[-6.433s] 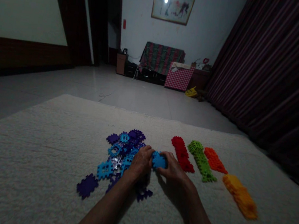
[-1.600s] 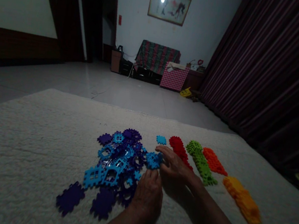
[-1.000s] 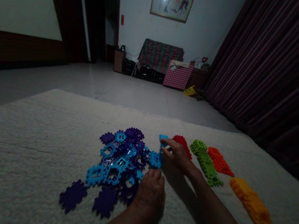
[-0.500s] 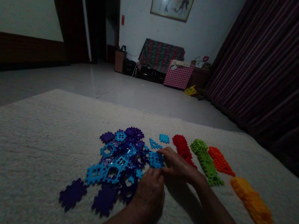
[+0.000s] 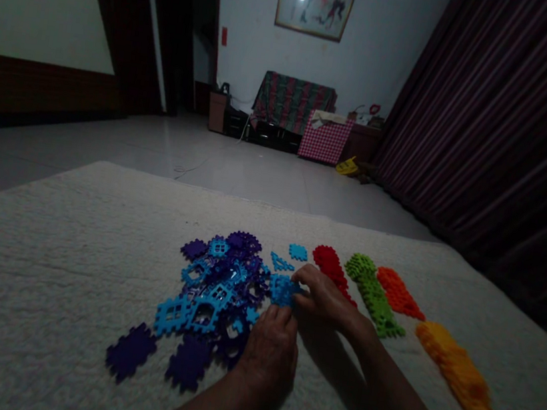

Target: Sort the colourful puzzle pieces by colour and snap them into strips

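Observation:
A small stack of light blue notched building tiles [image 5: 281, 289] sits on the beige mat, just right of a mixed heap. My right hand [image 5: 324, 298] grips its right side, thumb and fingers bent around the edge. My left hand [image 5: 271, 346] is at the stack's near edge with curled fingers pressed against it; its fingertips are partly hidden. Beside them spreads the heap of dark purple tiles [image 5: 190, 361] and light blue window tiles [image 5: 173, 315]. Beyond the hands lie a light blue triangular frame [image 5: 281, 262] and a flat light blue square tile [image 5: 298, 252].
To the right lie rows of red tiles [image 5: 333, 270], green tiles [image 5: 372, 295], orange-red tiles [image 5: 399, 292] and yellow-orange tiles [image 5: 454, 366]. A purple tile [image 5: 132, 351] lies apart at the left. Past the mat [image 5: 74, 226] are a tiled floor and low furniture.
My right fingers have shifted slightly over the light blue stack, and my left hand stays at its near edge. The whole view has moved a little.

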A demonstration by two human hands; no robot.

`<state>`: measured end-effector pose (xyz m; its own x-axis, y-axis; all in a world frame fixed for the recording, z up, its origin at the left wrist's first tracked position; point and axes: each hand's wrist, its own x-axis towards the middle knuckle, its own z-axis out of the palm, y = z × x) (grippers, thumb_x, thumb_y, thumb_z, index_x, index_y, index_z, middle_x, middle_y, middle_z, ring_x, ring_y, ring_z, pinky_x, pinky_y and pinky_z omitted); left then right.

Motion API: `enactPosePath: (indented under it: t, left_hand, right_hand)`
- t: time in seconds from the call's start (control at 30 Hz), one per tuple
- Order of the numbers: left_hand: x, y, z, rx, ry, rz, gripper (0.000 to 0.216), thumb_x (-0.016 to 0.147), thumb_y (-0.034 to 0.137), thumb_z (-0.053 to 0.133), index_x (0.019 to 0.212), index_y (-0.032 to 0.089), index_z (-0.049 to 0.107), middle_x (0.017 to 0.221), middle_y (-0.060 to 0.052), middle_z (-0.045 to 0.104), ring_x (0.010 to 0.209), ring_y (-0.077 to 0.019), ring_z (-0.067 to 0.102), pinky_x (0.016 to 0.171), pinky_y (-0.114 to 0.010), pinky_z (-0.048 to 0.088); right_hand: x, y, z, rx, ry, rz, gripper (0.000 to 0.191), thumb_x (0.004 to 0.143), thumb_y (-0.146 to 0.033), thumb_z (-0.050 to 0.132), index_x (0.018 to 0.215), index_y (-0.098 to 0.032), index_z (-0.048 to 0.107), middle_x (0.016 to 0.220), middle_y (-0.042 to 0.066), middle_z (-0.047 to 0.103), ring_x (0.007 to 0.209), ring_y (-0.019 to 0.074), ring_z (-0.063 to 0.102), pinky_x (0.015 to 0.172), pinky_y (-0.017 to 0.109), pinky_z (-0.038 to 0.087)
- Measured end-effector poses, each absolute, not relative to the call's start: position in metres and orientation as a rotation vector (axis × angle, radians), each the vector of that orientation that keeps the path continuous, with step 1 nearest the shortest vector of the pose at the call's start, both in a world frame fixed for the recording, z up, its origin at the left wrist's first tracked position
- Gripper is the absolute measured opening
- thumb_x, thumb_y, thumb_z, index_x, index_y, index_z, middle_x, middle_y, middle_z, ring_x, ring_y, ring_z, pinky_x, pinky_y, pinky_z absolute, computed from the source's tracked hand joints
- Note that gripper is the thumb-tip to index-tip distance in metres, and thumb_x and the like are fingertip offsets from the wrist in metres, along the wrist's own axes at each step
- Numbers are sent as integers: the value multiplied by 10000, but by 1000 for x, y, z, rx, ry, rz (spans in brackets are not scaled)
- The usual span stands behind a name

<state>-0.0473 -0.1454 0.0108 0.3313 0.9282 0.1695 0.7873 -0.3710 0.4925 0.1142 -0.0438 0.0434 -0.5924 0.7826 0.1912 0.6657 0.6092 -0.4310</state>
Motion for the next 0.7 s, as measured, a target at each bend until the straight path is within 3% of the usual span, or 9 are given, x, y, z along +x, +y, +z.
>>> enactPosePath:
  t: [0.1, 0.3, 0.53, 0.7]
  left_hand:
    - [-48, -146, 14, 2291, 1519, 601, 236, 872, 104, 460, 1005, 161, 647, 1162, -115, 612, 1097, -262, 498, 980, -419, 444]
    - [-48, -147, 14, 2297, 1526, 552, 235, 876, 104, 450, 997, 166, 642, 1154, -105, 597, 1106, -255, 486, 994, -405, 428]
    - [-47, -146, 13, 2295, 1533, 540, 232, 858, 91, 467, 989, 167, 641, 1148, -104, 591, 1104, -253, 482, 1001, -403, 426]
    - [-48, -146, 15, 2279, 1527, 539, 234, 861, 95, 467, 992, 160, 649, 1165, -106, 592, 1105, -253, 477, 1007, -405, 426]
  right_hand:
    - [120, -39, 53, -1238, -2396, 466, 94, 808, -192, 587, 885, -189, 641, 918, 57, 643, 868, 200, 607, 798, 329, 494]
    - [133, -38, 72, -1315, -2269, 747, 148, 851, -287, 534, 830, -206, 656, 689, -5, 634, 619, 159, 583, 583, 265, 446]
    - [117, -33, 62, -1499, -2169, 49, 120, 811, -156, 556, 860, -202, 655, 882, 77, 687, 819, 213, 630, 737, 304, 470]
    - [105, -50, 46, -1636, -2193, 14, 133, 868, -164, 508, 809, -213, 616, 891, 87, 661, 789, 207, 596, 709, 294, 450]
